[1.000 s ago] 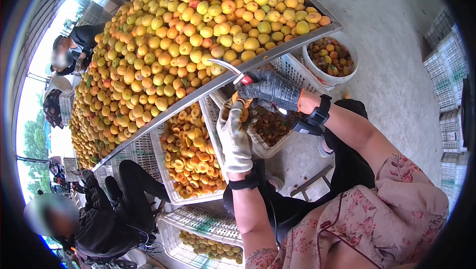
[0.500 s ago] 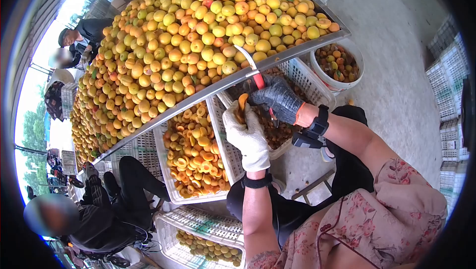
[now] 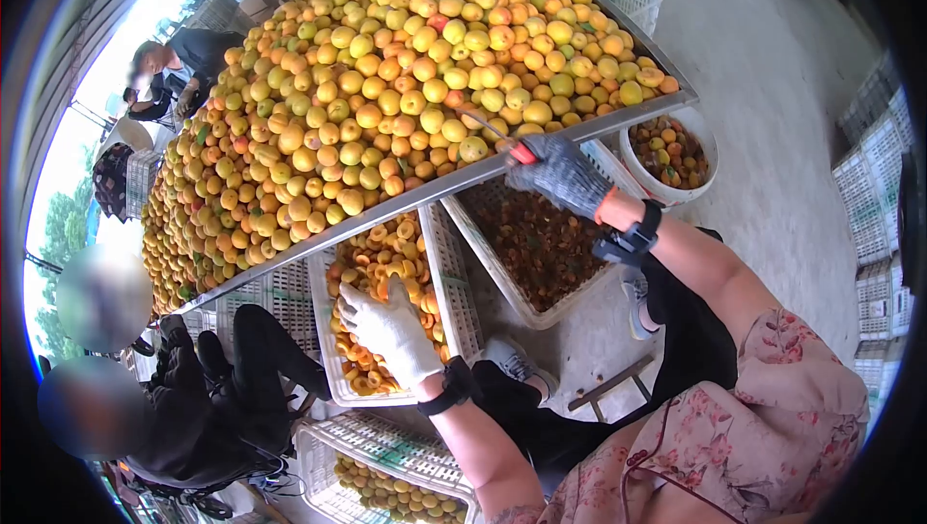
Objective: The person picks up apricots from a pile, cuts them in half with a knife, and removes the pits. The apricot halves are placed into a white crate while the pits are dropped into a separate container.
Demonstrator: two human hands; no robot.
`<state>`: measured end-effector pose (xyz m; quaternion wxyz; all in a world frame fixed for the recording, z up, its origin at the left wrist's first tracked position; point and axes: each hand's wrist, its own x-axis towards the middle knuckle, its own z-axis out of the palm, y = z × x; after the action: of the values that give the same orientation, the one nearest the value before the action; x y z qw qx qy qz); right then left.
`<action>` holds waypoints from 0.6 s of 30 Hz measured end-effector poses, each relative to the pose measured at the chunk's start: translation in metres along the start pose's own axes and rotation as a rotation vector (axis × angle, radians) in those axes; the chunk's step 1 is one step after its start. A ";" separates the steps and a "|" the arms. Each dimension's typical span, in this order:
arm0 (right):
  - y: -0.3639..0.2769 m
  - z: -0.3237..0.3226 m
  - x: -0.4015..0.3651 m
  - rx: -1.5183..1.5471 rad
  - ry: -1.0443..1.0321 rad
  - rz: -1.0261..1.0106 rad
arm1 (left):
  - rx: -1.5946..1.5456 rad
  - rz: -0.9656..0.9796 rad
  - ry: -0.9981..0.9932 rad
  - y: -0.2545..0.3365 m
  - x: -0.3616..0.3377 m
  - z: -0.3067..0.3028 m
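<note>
My left hand (image 3: 391,336), in a white glove, is over a white crate (image 3: 450,283) of halved apricots (image 3: 386,254). Its fingers are spread, touching or just above the fruit, and I see nothing held in them. In a grey knit glove, my right hand (image 3: 565,176) is wrapped round a red-handled tool (image 3: 522,153) with a thin curved strip sticking out toward the apricot heap. The tool's working end is hidden by the hand. Under that hand stands another crate (image 3: 541,316) of dark brown pits or scraps (image 3: 541,249).
Whole apricots (image 3: 386,89) are heaped on a metal-edged table (image 3: 425,194). A white bucket (image 3: 710,171) of fruit stands at right. A crate (image 3: 386,442) of fruit sits below. A person in black (image 3: 212,418) sits at left, another person (image 3: 198,56) farther back. Stacked crates (image 3: 874,196) line the right side.
My left hand has moved left and down from beside the right hand to the crate of halves; the apricot piece it held is no longer in it. My right hand has risen slightly to the right with the tool.
</note>
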<state>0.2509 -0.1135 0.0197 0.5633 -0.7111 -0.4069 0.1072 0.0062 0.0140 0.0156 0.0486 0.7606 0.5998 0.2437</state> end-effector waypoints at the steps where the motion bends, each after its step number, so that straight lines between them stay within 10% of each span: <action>1: -0.003 0.005 0.017 -0.279 0.027 -0.033 | -0.031 0.014 0.001 -0.001 -0.003 -0.001; 8: 0.012 0.107 0.141 -0.562 -0.103 -0.463 | -0.228 0.184 -0.178 0.013 -0.011 0.004; 18: 0.004 0.123 0.160 -0.790 -0.344 -0.458 | -0.663 0.081 -0.330 0.018 -0.012 -0.009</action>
<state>0.2808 0.0857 0.0228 0.1842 -0.7345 -0.6497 -0.0662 0.0163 -0.0044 0.0268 0.3787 0.7555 0.4420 0.3008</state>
